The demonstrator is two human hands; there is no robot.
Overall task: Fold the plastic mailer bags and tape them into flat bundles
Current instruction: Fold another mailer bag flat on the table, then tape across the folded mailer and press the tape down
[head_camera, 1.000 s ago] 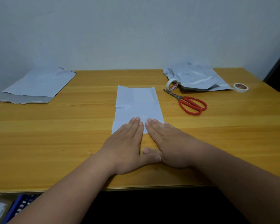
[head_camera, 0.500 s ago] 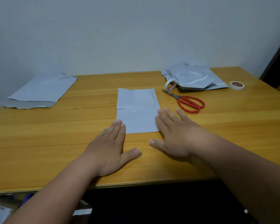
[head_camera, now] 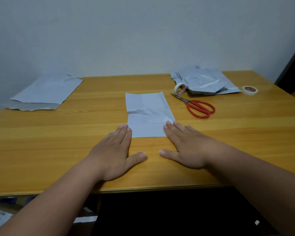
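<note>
A folded white mailer bag point(head_camera: 147, 113) lies flat in the middle of the wooden table point(head_camera: 58, 133), creased across its centre. My left hand point(head_camera: 114, 150) rests palm down on the table, its fingertips at the bag's near left corner. My right hand point(head_camera: 182, 145) lies flat too, with its fingertips on the near right corner. Neither hand holds anything. A stack of unfolded mailer bags point(head_camera: 204, 80) sits at the back right, and one roll of tape point(head_camera: 179, 88) leans against it.
Red-handled scissors point(head_camera: 197, 106) lie right of the folded bag. A second tape roll point(head_camera: 249, 90) sits at the far right. Another flat pile of mailer bags point(head_camera: 44, 92) lies at the back left. The table's near edge runs below my wrists.
My hands slid apart from the bag's near middle to its two near corners, uncovering the near edge. The view shifted slightly.
</note>
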